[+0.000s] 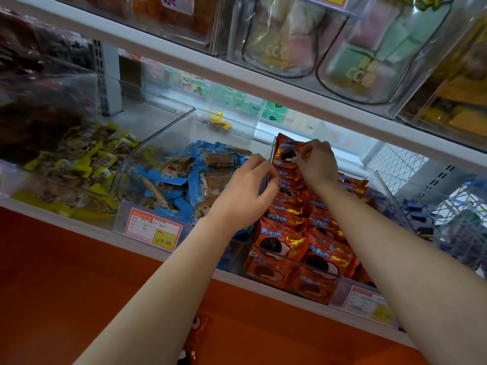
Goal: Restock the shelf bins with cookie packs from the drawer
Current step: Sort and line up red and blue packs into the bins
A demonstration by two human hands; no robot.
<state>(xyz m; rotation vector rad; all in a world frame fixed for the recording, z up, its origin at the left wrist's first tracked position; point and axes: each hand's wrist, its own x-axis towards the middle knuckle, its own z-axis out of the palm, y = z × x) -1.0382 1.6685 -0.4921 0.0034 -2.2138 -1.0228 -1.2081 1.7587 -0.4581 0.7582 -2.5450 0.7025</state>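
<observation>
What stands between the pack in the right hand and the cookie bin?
Nothing visible. The right hand pinches the pack at the back of the bin, right above the stacked packs. The left hand is at the bin's left wall, beside the pack, not under it.

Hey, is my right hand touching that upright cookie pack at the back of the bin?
Touching. The head view shows the right hand pinching the cookie pack by its right edge with its fingers, with no gap between them.
</observation>
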